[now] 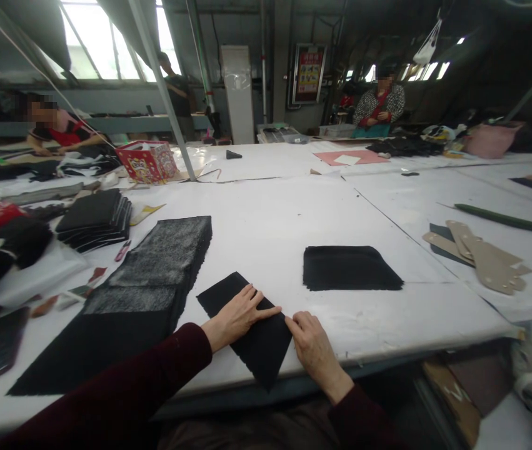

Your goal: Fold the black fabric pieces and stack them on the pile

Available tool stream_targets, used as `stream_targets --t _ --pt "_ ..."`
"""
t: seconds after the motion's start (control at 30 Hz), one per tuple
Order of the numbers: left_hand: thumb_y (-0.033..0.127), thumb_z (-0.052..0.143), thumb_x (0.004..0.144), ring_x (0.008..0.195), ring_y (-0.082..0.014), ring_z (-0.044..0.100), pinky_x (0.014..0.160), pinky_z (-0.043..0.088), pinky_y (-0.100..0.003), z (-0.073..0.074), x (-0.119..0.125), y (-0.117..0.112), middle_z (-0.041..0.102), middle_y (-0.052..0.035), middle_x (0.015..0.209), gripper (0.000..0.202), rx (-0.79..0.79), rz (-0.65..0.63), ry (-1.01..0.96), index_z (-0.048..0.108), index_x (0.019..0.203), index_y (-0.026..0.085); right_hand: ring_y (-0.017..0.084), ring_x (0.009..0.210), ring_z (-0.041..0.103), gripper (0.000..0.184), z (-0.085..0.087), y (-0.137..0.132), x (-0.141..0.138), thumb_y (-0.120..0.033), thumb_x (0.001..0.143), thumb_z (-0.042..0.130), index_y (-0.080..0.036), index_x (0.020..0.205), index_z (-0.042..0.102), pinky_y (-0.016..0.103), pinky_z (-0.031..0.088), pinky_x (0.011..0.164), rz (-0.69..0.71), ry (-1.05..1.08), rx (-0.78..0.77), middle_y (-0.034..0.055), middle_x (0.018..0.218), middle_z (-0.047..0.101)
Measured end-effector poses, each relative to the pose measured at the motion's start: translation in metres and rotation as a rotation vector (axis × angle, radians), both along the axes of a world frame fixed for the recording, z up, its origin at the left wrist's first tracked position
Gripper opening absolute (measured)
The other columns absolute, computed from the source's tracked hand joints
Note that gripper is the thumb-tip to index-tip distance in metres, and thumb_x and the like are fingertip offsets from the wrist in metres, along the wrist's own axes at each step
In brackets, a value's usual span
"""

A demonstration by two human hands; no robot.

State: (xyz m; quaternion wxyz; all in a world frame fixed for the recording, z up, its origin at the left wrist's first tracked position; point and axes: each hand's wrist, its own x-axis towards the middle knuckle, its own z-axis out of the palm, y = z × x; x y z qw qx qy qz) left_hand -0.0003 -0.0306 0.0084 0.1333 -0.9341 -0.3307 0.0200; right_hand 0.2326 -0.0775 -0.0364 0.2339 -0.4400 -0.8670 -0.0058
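A black fabric piece (259,350) lies slantwise at the table's front edge, one corner reaching over that edge. My left hand (242,312) rests flat on it with the fingers stretched out. At the piece's right edge, my right hand (311,344) has its thumb and fingers pinched together on the fabric. To the right sits a neat stack of black fabric pieces (351,269). On the left lies a long pile of black fabric (148,275), its upper part showing a greyish, speckled surface.
The white table (266,206) stretches far back. Beige pattern templates (491,262) lie at right near a long green tapered object (509,217). Stacked dark pieces (94,215), a red patterned box (147,161) and a slanting pole (167,94) stand left. Other people are beyond the table.
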Motion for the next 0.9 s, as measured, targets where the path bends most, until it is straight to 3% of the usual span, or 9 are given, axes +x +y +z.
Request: stream_targets --t 0.3,0.57,0.73,0.83,0.9 --pt "0.013 0.053 0.088 0.108 -0.0263 0.052 0.109 0.027 -0.049 -0.004 0.004 -0.003 0.053 -0.009 0.115 0.074 0.007 0.004 -0.026 0.025 0.151 0.038 0.024 0.082 0.045 0.035 0.003 -0.012 0.009 -0.006 0.088 0.046 -0.011 0.12 0.058 0.038 0.037 0.072 -0.046 -0.131 0.061 0.0093 0.089 0.055" --pt "0.012 0.05 0.089 0.11 -0.0263 0.053 0.108 0.03 -0.048 -0.003 0.004 -0.006 0.053 -0.0088 0.114 0.073 0.02 0.021 -0.021 0.022 0.151 0.037 0.021 0.091 0.052 0.03 0.005 -0.011 0.015 -0.015 0.094 0.045 -0.016 0.121 0.057 0.035 0.044 0.078 -0.106 0.221 -0.084 0.0084 0.097 0.057" --pt "0.003 0.049 0.083 0.12 -0.0265 0.049 0.11 0.03 -0.046 -0.005 -0.002 -0.005 0.052 -0.0096 0.123 0.073 -0.059 0.051 -0.121 0.03 0.148 0.032 0.022 0.093 0.054 0.031 0.015 -0.001 0.001 -0.023 0.091 0.055 -0.018 0.121 0.056 0.034 0.044 0.076 -0.111 0.132 -0.062 0.0088 0.1 0.058" --pt "0.003 0.046 0.084 0.115 -0.0233 0.054 0.109 0.034 -0.042 -0.009 -0.002 -0.003 0.057 -0.0098 0.118 0.06 -0.14 0.136 -0.254 0.038 0.14 0.021 0.022 0.091 0.053 0.029 0.015 0.005 -0.012 -0.021 0.091 0.055 -0.018 0.12 0.056 0.034 0.042 0.075 -0.12 0.045 -0.038 0.008 0.098 0.058" --pt "0.011 0.045 0.091 0.108 -0.0229 0.058 0.106 0.039 -0.042 -0.013 0.002 -0.003 0.061 -0.0094 0.11 0.042 -0.145 0.229 -0.354 0.043 0.133 0.017 0.022 0.088 0.052 0.025 0.013 0.009 -0.02 -0.018 0.092 0.054 -0.017 0.117 0.057 0.034 0.04 0.073 -0.128 0.009 -0.011 0.0075 0.095 0.058"
